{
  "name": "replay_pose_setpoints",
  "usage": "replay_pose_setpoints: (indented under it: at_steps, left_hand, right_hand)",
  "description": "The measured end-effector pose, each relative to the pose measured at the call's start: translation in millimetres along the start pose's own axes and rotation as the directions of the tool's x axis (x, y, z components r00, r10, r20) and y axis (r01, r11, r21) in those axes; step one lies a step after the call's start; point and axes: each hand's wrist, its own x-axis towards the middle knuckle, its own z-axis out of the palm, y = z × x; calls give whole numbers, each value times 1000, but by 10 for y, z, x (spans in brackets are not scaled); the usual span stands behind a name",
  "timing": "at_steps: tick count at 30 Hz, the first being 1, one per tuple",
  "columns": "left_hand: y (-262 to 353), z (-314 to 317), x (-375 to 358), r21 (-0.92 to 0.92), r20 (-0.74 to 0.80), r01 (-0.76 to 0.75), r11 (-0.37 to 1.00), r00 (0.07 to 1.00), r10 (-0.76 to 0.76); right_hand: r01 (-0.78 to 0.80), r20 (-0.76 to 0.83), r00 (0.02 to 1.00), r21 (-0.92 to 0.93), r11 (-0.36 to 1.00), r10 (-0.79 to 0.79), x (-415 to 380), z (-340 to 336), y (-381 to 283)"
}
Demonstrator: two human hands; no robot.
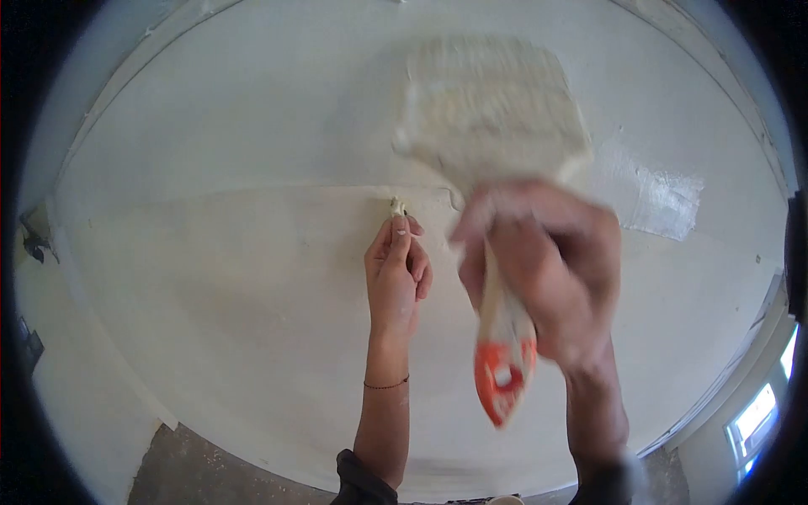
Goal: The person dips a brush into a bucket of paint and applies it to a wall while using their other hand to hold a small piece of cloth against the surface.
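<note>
My right hand (543,269) is wrapped round the handle of a wide paintbrush (497,109), close to the camera and slightly blurred by motion. Its bristles point up and are coated in cream-white paint; the handle ends in an orange tip with a hole. My left hand (400,269) is raised against the white wall (252,278), thumb and fingers pinched on a small whitish piece with dark spots (398,205). What kind of thing that piece is, I cannot make out. A thin bracelet (387,384) circles the left wrist.
A shiny wet-looking paint patch (665,202) marks the wall at right. A seam line (278,190) crosses the wall behind my hands. Dark fittings (35,240) show at the far left. Bare grey floor (202,467) lies at lower left, and a bright window (753,421) at lower right.
</note>
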Motion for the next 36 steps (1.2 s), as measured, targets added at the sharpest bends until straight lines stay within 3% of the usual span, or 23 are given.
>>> replay_pose_setpoints:
  at_steps: [2,4,6,9,10,12,13,15,18,20,23,25,26,27,28,30,31,32,34,36]
  left_hand:
    - [24,41,2,-229,-26,112,967,992,-121]
    - [27,15,10,-236,-16,99,967,994,-106]
    - [103,36,-18,-160,-67,121,980,989,-133]
    - [139,68,-21,-246,-162,214,945,952,-258]
    - [101,-20,-8,-245,-163,213,946,953,-257]
    - [-45,-250,16,-326,244,153,933,967,-74]
    - [-74,-201,27,-325,250,161,932,965,-80]
    - [-128,-96,56,-214,4,49,976,999,-50]
    - [-311,-223,68,-228,45,-10,974,999,20]
    - [-237,-180,21,-283,30,42,958,999,-34]
    - [-69,-48,-23,-320,-19,69,945,997,-80]
    - [53,16,-17,-306,-55,55,950,996,-76]
    - [129,-8,-8,-147,-46,60,987,997,-67]
    - [158,-22,-1,15,-37,60,998,998,-60]
    - [137,-17,3,12,-33,67,998,997,-66]
    - [85,-5,-5,-165,11,95,982,995,-95]
    - [81,3,-11,-170,15,101,980,995,-100]
    - [88,10,-14,-170,6,98,981,995,-98]
    - [90,24,-16,-177,4,99,979,995,-100]
    - [89,34,-21,-173,-3,97,980,995,-99]
  right_hand:
    - [-44,-48,998,132,990,51,156,-4,74]
    - [-139,-73,988,-27,990,136,22,36,171]
    - [-202,-10,979,-7,979,202,-276,84,117]
    - [-289,-7,957,32,957,289,-485,104,43]
    - [-250,46,968,35,968,248,-447,83,4]
    - [-215,88,973,39,976,211,-288,55,2]
    - [-148,73,987,34,988,145,-101,86,41]
    - [-85,54,995,28,996,83,54,131,157]
    - [-88,60,994,17,996,87,-27,199,349]
    - [-272,31,962,115,955,270,-417,254,301]
    - [-342,54,938,-5,940,342,-667,135,94]
    - [-254,175,946,-116,960,272,-754,-31,-67]
    - [-258,170,946,-121,959,276,-808,-109,-181]
    - [-306,151,925,-251,918,349,-861,-184,-313]
    - [-350,121,900,-375,858,419,-910,-244,-428]
    - [-373,-8,902,-519,769,432,-990,-325,-600]
    - [-427,-8,845,-614,664,535,-1006,-423,-768]
    - [-359,-49,892,-680,640,448,-1070,-466,-797]
    - [-409,-261,911,-678,611,320,-1111,-398,-899]
    - [-363,-267,931,-724,587,247,-1060,-387,-1035]
